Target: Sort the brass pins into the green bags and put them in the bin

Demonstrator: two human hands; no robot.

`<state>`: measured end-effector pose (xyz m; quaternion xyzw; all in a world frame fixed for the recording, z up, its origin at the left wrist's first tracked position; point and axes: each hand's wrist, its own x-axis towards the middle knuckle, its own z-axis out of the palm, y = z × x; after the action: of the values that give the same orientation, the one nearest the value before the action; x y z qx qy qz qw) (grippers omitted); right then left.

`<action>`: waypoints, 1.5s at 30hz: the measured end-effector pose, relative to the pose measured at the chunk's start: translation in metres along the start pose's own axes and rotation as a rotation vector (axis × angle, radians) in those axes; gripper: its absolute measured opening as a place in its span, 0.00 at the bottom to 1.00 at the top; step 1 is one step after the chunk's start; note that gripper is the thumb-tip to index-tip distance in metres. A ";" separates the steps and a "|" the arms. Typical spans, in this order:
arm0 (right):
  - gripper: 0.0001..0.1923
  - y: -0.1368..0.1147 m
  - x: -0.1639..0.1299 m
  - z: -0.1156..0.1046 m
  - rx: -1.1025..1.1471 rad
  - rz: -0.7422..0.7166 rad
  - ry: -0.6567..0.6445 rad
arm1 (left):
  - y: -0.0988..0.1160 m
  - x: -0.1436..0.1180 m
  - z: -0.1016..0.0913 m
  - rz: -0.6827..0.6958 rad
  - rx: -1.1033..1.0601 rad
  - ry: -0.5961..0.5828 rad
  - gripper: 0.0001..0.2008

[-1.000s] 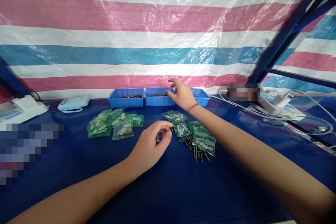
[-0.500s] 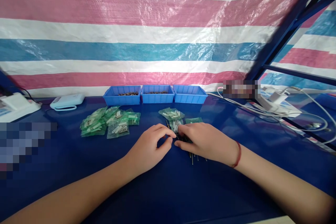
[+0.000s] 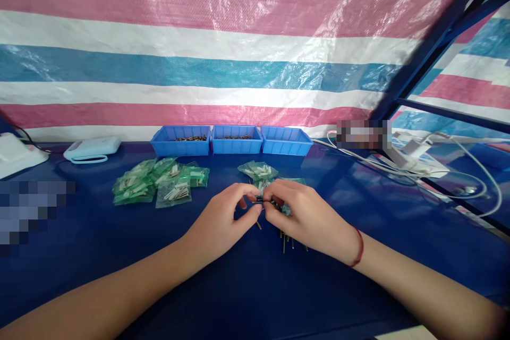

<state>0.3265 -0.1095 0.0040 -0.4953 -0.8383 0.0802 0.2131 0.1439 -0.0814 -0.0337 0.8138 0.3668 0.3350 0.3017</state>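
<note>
Over the middle of the blue table, my left hand point(image 3: 225, 218) and my right hand point(image 3: 308, 215) meet almost tip to tip. Between their fingertips are thin dark metal pins point(image 3: 258, 200); how many is hidden. My right thumb and forefinger pinch them, and the curled left fingers close around the other end. Several loose thin metal pins point(image 3: 284, 244) lie on the table under my right hand, partly covered by it. Just beyond my fingers is a clear greenish bag point(image 3: 258, 170) of small pale pieces. Another green bag is mostly hidden behind my right hand.
A pile of green bags point(image 3: 135, 181) lies to the left. Three blue bins point(image 3: 235, 146) line the back; the left and middle ones hold small metal parts. A light-blue case point(image 3: 92, 149) stands far left. White cables point(image 3: 446, 174) run along the right.
The dark pins now show between my fingertips, and one pin shows below them. My hands have come closer together. The view has shifted slightly.
</note>
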 end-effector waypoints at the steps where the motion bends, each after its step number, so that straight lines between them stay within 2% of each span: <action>1: 0.05 -0.001 -0.001 -0.001 0.049 0.005 0.033 | 0.000 0.000 0.000 -0.011 -0.017 0.011 0.09; 5: 0.06 -0.004 -0.003 -0.004 0.183 0.036 0.090 | 0.002 0.000 -0.001 -0.008 -0.057 0.049 0.06; 11: 0.05 -0.006 -0.003 -0.001 0.443 0.111 0.031 | 0.006 0.000 -0.002 0.001 -0.084 0.091 0.06; 19: 0.06 0.001 0.001 0.007 0.715 0.115 0.065 | 0.007 -0.001 -0.002 -0.005 -0.122 0.168 0.06; 25: 0.06 -0.001 0.003 0.008 0.882 0.170 0.053 | 0.006 -0.001 -0.001 -0.010 -0.181 0.201 0.06; 40: 0.10 0.002 0.004 0.012 0.930 0.188 -0.011 | 0.005 -0.002 -0.004 0.017 -0.206 0.225 0.06; 45: 0.08 0.000 0.006 0.012 0.950 0.192 0.031 | 0.008 -0.004 -0.005 0.016 -0.229 0.216 0.07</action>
<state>0.3189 -0.1038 -0.0048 -0.4195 -0.6560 0.4664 0.4197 0.1411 -0.0874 -0.0262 0.7362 0.3498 0.4626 0.3488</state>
